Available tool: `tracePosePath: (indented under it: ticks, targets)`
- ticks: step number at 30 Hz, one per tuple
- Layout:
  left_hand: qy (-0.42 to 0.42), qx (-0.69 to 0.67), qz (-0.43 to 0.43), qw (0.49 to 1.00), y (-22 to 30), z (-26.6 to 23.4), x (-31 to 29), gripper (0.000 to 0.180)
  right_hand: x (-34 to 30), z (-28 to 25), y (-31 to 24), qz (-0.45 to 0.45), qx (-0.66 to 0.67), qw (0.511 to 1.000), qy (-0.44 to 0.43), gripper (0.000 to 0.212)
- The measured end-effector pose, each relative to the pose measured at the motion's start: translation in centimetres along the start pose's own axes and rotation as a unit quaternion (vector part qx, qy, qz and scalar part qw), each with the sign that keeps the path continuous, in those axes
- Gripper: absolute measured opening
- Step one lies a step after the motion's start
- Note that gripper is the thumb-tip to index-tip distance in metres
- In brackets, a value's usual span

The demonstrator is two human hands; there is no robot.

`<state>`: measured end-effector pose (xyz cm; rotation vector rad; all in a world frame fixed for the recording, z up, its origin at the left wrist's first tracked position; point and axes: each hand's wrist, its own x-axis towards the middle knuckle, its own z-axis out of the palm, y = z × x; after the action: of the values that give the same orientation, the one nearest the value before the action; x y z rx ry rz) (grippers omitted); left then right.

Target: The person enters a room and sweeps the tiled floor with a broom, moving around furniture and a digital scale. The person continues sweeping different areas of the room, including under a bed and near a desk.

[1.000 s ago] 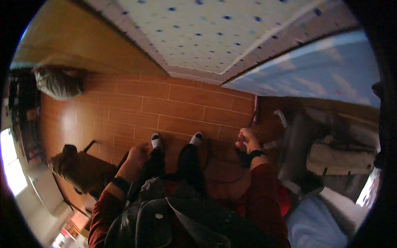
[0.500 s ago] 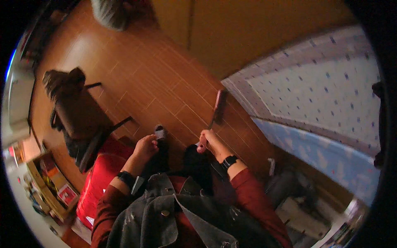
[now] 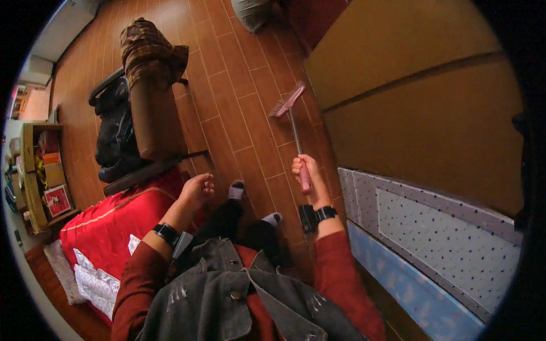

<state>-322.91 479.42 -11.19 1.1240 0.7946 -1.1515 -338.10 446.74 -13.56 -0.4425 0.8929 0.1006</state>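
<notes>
So in the head view the right hand point(image 3: 307, 173) was wrapped tight around the handle of a pink brush point(image 3: 296, 136), whose bristled head pointed away from the person over the brown floor point(image 3: 219, 96), near the big brown panel point(image 3: 421, 108), though I couldn't tell if it touched down. The left hand point(image 3: 197, 188) hung loosely curled near the red bedding point(image 3: 122, 213), nothing visible in it, and I couldn't tell whether its fingertips met the palm. My read: the step was just wielding the brush one-handed, and the next move called for a steady grip and some care around that panel.
</notes>
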Motion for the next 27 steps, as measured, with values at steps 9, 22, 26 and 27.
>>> tracePosePath:
  ticks: [9,22,26,27]
  targets:
    - [-0.009,0.045,0.057,0.997,0.0,4.4,0.3,0.013,-17.3,-2.7,5.9,-0.001,-0.106,0.979,0.176,0.018]
    - [-0.035,0.050,0.010,0.998,-3.9,5.8,-1.2,0.016,-18.1,-22.5,17.0,-0.025,0.409,0.886,0.215,0.006]
    - [0.010,0.061,0.156,0.986,-0.1,6.1,-3.9,0.014,-15.3,-17.2,15.3,-0.119,-0.136,0.983,0.018,0.008]
    - [0.021,0.077,0.173,0.982,1.4,6.3,-4.8,0.014,-14.7,-14.5,14.3,-0.134,-0.186,0.973,-0.004,0.009]
